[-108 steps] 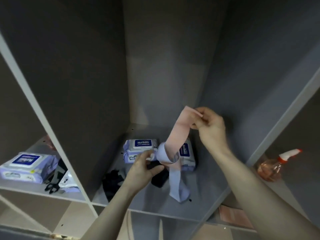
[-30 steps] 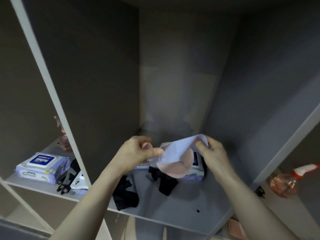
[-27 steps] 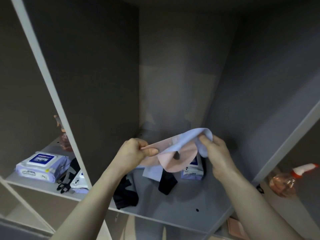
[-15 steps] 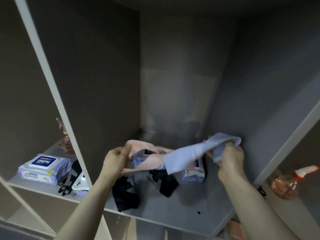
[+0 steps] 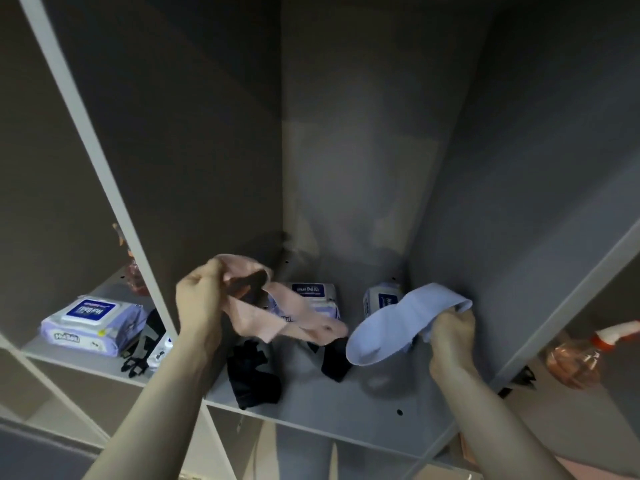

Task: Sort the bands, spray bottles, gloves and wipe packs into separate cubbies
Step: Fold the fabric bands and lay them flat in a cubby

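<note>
— While both bands are up in the air like that, which hand has which?

— Her left hand [image 5: 204, 299] has its fingers curled round one end of the pale pink stretchy fabric band [image 5: 277, 317]; the rest of it trails rightward and a little down, so its long axis runs roughly across the middle cubby [image 5: 346, 403]. The right hand [image 5: 450, 332] pinches the lavender-blue stretchy fabric band [image 5: 391, 327] by its upper right end, and that one sags down and to the left in a loop.

— Are the two bands touching?

— The free ends come close together between the hands. I can't tell whether they touch or just overlap from here.

— And what's underneath them?

— Two white-and-purple wipe packs with blue labels [image 5: 311, 299] sit at the back of that cubby's floor, and black gloves [image 5: 256, 375] lie crumpled nearer the front. Another wipe pack [image 5: 86, 322] lies in the left cubby, and a clear spray bottle of orange liquid with a white-and-red trigger [image 5: 588, 358] lies in the right one.

— So which way do the bands go?

— My guess is out of this cubby, since it is mixed. The lavender one hangs nearer the right divider, the pink one nearer the left, so each hand is already on its own side.
</note>
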A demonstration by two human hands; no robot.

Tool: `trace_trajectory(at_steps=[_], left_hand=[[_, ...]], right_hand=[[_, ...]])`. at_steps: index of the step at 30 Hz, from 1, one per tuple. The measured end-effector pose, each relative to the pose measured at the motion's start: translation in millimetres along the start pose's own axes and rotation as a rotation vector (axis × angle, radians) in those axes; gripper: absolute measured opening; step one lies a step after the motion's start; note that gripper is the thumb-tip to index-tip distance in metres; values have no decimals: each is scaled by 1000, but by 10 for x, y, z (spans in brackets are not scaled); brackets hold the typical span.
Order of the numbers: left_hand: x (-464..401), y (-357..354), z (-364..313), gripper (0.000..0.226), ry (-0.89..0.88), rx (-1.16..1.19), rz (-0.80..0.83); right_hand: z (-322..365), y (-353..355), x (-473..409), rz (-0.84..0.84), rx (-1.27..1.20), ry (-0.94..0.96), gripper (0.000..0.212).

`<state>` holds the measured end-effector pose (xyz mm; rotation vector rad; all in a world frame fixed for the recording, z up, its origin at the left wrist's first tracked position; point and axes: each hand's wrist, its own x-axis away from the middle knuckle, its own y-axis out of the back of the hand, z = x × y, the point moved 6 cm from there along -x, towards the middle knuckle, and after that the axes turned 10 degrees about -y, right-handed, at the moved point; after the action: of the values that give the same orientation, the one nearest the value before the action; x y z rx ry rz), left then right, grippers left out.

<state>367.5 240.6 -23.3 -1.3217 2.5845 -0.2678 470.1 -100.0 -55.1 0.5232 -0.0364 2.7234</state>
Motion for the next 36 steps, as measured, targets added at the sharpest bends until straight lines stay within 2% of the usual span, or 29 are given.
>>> trace_trajectory(at_steps=[3, 8, 12, 14, 17, 20, 23, 25, 30, 33, 36], left_hand=[[56, -124, -79, 20, 7, 131, 180], [164, -327, -80, 39, 22, 54, 394], [197, -361, -61, 32, -32, -81, 374], [191, -344, -19, 32, -16, -158, 379], [141, -308, 103, 32, 26, -292, 392], [175, -342, 221, 31, 71, -351, 426], [237, -373, 346, 31, 121, -365, 467], [295, -392, 419, 26, 144, -349, 513], [420, -430, 480, 25, 163, -375, 651], [429, -463, 404, 26, 151, -344, 638], [378, -458, 362, 33, 140, -332, 595]], right_hand=[[-38, -174, 122, 143, 154, 86, 20], [-302, -396, 81, 259, 333, 89, 24], [-496, -430, -140, 258, 471, 113, 24], [-599, -429, -247, 254, 584, 162, 18], [-795, -411, -384, 205, 909, 242, 13], [-1041, -375, -524, 157, 1166, 234, 22], [-1343, -332, -616, 287, 1281, 148, 25], [-1513, -294, -649, 375, 1413, 156, 31], [-1665, -235, -685, 397, 1541, 202, 47], [-1624, -278, -622, 461, 1496, 162, 87], [-1389, -452, -481, 469, 1330, 299, 97]])
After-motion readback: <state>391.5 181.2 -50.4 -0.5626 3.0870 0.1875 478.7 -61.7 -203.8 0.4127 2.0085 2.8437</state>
